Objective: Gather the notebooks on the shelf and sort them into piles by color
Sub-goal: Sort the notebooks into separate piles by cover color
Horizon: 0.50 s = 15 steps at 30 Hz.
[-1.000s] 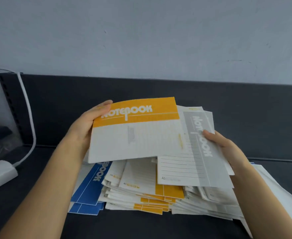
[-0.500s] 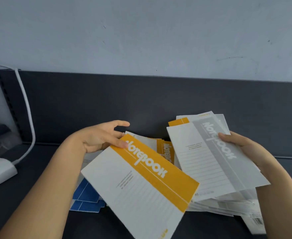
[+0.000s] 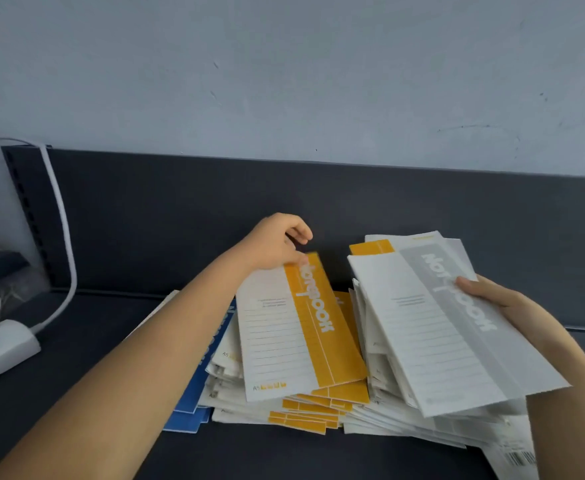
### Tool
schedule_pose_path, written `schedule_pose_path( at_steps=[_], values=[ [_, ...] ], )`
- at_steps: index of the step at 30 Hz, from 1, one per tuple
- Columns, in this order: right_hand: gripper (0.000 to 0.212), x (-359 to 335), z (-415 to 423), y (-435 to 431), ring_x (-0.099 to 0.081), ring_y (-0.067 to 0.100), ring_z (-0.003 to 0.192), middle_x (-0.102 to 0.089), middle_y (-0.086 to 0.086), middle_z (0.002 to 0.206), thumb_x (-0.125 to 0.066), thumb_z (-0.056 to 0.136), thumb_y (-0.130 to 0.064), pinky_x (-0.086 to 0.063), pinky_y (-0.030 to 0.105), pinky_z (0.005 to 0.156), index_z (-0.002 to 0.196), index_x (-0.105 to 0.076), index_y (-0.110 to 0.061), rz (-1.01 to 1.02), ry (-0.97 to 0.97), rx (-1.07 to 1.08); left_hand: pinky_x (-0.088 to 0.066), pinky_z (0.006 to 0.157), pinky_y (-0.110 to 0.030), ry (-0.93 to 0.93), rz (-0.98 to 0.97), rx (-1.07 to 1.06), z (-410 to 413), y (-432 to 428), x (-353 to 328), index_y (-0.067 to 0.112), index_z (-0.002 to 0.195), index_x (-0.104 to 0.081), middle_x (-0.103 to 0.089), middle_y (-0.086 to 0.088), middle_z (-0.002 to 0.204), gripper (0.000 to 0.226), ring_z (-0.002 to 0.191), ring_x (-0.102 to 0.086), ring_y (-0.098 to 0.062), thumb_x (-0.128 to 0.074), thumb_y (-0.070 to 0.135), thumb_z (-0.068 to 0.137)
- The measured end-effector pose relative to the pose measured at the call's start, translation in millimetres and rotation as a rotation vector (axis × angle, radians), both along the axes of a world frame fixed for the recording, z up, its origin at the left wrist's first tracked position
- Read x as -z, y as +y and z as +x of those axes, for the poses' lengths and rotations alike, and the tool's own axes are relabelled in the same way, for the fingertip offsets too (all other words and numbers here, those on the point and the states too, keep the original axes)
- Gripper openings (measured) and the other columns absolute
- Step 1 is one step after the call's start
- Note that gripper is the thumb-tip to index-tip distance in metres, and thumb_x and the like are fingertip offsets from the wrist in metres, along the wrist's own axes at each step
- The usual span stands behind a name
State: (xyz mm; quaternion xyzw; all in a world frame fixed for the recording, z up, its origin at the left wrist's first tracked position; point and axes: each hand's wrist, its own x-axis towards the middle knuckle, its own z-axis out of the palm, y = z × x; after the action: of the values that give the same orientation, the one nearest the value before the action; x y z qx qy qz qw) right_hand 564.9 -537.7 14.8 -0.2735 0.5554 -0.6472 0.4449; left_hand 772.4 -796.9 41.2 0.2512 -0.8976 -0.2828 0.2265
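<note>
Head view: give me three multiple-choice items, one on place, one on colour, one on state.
1. Where do the blue notebooks lie from the orange pile? A left, B right, C on top.
2. Band colour on the top notebook that the left hand touches? A green, B orange, C blue.
3. What is the right hand doing? A empty, B flat on the shelf, C gripping the grey notebook.

A: blue edges show left of the pile.
B: an orange stripe runs from the thumb.
C: the thumb clamps the cover, held off the pile.

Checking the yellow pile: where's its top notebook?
Head view, centre: the yellow notebook lies atop the yellow pile, left hand touching its far corner, between blue notebooks on the left and the grey notebook in the right hand.
</note>
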Motion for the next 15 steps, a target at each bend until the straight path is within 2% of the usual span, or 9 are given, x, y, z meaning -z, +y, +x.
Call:
schedule_pose_path(
  at_steps=[4,6,8,10,11,13,15],
  values=[
    [0.048,8,3,-10,-0.071,0.034,0.080,-0.070,0.019,0.111,-0.064,0.078,-0.026,-0.059,0.044,0.070,0.124,-0.061,-0.012,0.030,0.037,-0.053,-0.047,0.077,-0.018,-0.116,-0.134,0.005,9,13,-3,0.028,0.118,-0.061,-0.061,0.010,0.120,0.034,0.105,-0.059,-0.007,-0.072,0.033,0.086],
    [0.042,8,8,-13,-0.071,0.033,0.078,-0.070,0.018,0.108,-0.062,0.079,-0.022,-0.060,0.044,0.066,0.121,-0.062,-0.014,0.006,0.018,-0.107,-0.048,0.088,-0.024,-0.331,-0.143,0.056,22,28,-9,0.032,0.130,-0.053,-0.056,0.015,0.127,0.061,0.113,-0.055,-0.006,-0.073,0.055,0.077],
    [0.039,8,16,-17,-0.071,0.032,0.079,-0.070,0.020,0.110,-0.060,0.082,-0.015,-0.060,0.044,0.065,0.121,-0.060,-0.013,-0.023,0.002,-0.142,-0.041,0.103,-0.031,-0.654,-0.122,0.094,34,41,-7,0.035,0.143,-0.038,-0.044,0.019,0.139,0.098,0.127,-0.044,-0.007,-0.077,0.070,0.060],
    [0.044,10,20,-22,-0.071,0.034,0.086,-0.067,0.021,0.116,-0.064,0.081,-0.008,-0.059,0.044,0.068,0.125,-0.058,-0.014,-0.045,-0.002,-0.184,-0.033,0.113,-0.036,-0.899,-0.076,0.141,43,44,2,0.038,0.150,-0.024,-0.032,0.021,0.150,0.123,0.137,-0.034,-0.008,-0.082,0.071,0.047],
    [0.047,13,20,-25,-0.070,0.034,0.089,-0.067,0.020,0.118,-0.066,0.080,-0.006,-0.059,0.044,0.069,0.125,-0.057,-0.015,-0.054,-0.006,-0.200,-0.031,0.115,-0.038,-0.947,-0.045,0.166,46,43,6,0.041,0.150,-0.022,-0.030,0.023,0.152,0.128,0.139,-0.031,-0.008,-0.084,0.070,0.042],
    [0.054,15,23,-28,-0.069,0.036,0.095,-0.066,0.019,0.119,-0.070,0.074,-0.007,-0.058,0.044,0.073,0.126,-0.056,-0.016,-0.057,0.007,-0.222,-0.031,0.116,-0.040,-0.954,-0.011,0.185,50,38,8,0.045,0.148,-0.023,-0.031,0.026,0.151,0.129,0.140,-0.030,-0.007,-0.087,0.066,0.038],
    [0.070,19,25,-31,-0.067,0.039,0.100,-0.064,0.020,0.123,-0.080,0.064,-0.008,-0.057,0.046,0.076,0.129,-0.055,-0.018,-0.051,0.011,-0.256,-0.030,0.116,-0.039,-0.953,-0.027,0.164,52,36,1,0.044,0.149,-0.025,-0.030,0.026,0.151,0.123,0.140,-0.029,-0.007,-0.090,0.057,0.045]
  ],
)
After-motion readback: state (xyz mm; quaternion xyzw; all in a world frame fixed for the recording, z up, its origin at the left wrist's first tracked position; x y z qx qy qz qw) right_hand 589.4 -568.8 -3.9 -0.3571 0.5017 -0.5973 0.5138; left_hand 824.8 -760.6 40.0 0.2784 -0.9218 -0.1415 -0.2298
